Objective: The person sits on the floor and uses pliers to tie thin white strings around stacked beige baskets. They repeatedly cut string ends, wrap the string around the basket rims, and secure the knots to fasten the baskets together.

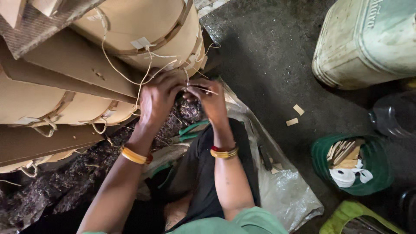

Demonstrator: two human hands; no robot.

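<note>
Head view, largest to smallest. A stack of rolled tan cardboard bundles (143,30) fills the upper left, interleaved with flat cardboard sheets (78,65). Several lower bundles (39,104) already carry tied loops of pale twine (125,73), so part of the binding appears done. The bundle at the top right of the stack has loose strands trailing from it, and its knot looks unfinished. On the dark floor (268,65) stand a pale green container (364,39) and a green basket (377,160) holding wood slips and white tape. A clear plastic sheet (286,190) lies beside the person's lap.

The left hand (158,97) and the right hand (210,99) meet just below that bundle. Both are closed on the twine ends, fingers pinched around thin strands. The twine is thin, pale and frayed; it runs up from the hands over the bundle's face. Green-handled pliers (190,130) lie under the wrists, untouched.
</note>
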